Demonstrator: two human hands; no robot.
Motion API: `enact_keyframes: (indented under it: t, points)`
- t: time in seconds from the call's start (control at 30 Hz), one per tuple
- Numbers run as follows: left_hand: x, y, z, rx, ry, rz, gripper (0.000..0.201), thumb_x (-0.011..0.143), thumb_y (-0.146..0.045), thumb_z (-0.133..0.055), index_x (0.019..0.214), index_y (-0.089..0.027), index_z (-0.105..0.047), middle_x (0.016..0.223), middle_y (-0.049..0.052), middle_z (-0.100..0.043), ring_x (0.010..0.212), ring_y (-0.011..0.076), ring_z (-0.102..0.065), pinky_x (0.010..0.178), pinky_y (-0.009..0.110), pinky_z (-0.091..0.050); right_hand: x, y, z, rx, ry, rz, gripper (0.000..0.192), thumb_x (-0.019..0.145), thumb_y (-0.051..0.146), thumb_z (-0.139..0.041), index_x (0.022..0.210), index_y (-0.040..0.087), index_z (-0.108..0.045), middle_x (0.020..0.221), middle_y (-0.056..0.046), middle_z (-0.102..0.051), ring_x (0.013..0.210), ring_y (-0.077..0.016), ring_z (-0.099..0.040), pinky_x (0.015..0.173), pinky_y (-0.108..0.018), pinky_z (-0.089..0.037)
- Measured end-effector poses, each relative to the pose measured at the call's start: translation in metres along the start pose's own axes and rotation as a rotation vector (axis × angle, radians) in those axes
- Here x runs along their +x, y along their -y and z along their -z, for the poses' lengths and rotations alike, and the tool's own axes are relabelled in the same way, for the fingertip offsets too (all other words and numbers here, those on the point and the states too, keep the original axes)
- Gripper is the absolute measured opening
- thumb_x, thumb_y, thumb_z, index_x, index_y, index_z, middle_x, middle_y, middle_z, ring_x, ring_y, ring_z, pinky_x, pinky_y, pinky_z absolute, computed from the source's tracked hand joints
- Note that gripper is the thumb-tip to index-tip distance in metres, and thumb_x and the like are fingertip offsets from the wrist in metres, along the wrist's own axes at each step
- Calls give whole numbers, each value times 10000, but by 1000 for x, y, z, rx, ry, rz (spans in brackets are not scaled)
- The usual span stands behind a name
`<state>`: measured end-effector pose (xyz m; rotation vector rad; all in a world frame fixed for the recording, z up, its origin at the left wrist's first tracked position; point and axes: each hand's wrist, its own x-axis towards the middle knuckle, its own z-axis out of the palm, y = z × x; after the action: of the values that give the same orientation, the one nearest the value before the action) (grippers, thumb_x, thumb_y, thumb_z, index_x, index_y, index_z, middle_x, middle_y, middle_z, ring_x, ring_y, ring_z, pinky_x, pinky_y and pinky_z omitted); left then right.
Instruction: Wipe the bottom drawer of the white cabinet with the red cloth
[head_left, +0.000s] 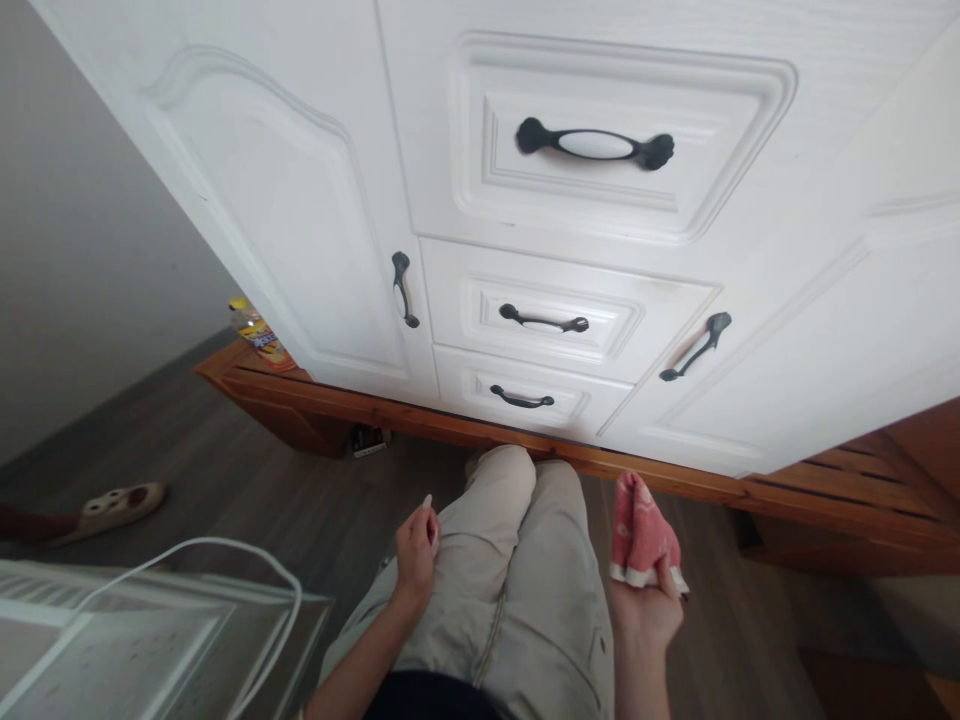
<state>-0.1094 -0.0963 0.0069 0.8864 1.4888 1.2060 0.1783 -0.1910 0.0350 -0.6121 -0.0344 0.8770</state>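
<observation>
Right hand (646, 610) grips a red cloth (639, 528), left hand (416, 555) loosely curled, before shut drawers (540, 305).

White cabinet (247, 190) fills the upper view, raised-panel doors left and right, three stacked drawers between them. Top drawer handle (595, 145) black with white centre; middle drawer handle (544, 322) same style; bottom drawer handle (522, 400) plain black. Left door handle (404, 289) vertical, right door handle (696, 346) slanted. Cabinet stands on a wooden base (255, 385). Yellow-labelled bottle (259, 335) on the base's left end. Slipper (112, 505) on the dark wood floor (247, 500). White cable (247, 560) loops over a glass-topped surface (150, 640), bottom left.
</observation>
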Motion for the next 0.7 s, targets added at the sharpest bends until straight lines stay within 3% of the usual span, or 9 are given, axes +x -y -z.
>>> enact_keyframes:
  t: [0.13, 0.23, 0.4, 0.5, 0.6, 0.67, 0.7]
  points:
    - [-10, 0, -6, 25, 195, 48, 517, 784, -670, -625, 597, -265, -365, 567, -86, -321, 536, 99, -290, 521, 247, -265, 11, -9, 18, -58, 9, 39, 727, 833, 261, -656, 1542, 169, -523, 1591, -163, -559, 1519, -298, -469, 1268, -551, -384]
    - [-13, 1, -12, 131, 317, -18, 520, 781, -656, -626, 593, -261, -346, 588, -78, -317, 582, 108, -296, 560, 256, -261, 20, -18, 38, -114, -75, 23, 615, 843, 385, -696, 1422, 185, -650, 1536, -158, -617, 1501, -306, -495, 1239, -549, -438]
    - [-13, 5, -12, 369, 404, -158, 499, 842, -643, -531, 577, -248, -381, 580, -47, -397, 625, 142, -391, 623, 280, -296, 26, -29, 70, -117, -376, -68, 397, 816, 498, -727, 1030, 171, -796, 1362, -175, -736, 1493, -338, -505, 1248, -583, -426]
    - [-15, 6, -15, 481, 426, -191, 478, 879, -614, -492, 582, -245, -425, 576, -33, -470, 613, 154, -443, 636, 292, -315, 25, -29, 75, -102, -406, -80, 388, 807, 508, -734, 980, 167, -795, 1332, -184, -748, 1492, -334, -507, 1241, -550, -444]
    - [-19, 6, -42, 528, 517, -203, 433, 945, -567, -419, 718, -243, -596, 716, 17, -674, 705, 197, -597, 712, 311, -424, 24, -25, 69, -129, -261, -46, 502, 801, 546, -734, 1128, 168, -780, 1411, -174, -708, 1498, -333, -498, 1192, -531, -503]
    - [-22, 7, -77, 579, 640, -222, 426, 971, -515, -399, 1074, -230, -699, 1074, 86, -788, 980, 251, -703, 890, 350, -500, 24, -21, 63, -149, -149, -27, 570, 813, 559, -719, 1224, 166, -753, 1471, -166, -669, 1503, -328, -491, 1149, -501, -545]
    - [-24, 9, -99, 648, 693, -244, 489, 962, -481, -417, 1287, -201, -652, 1296, 132, -747, 1170, 281, -685, 1008, 384, -493, 24, -20, 60, -159, -94, -23, 592, 821, 558, -711, 1263, 166, -736, 1498, -163, -650, 1503, -325, -491, 1129, -489, -561]
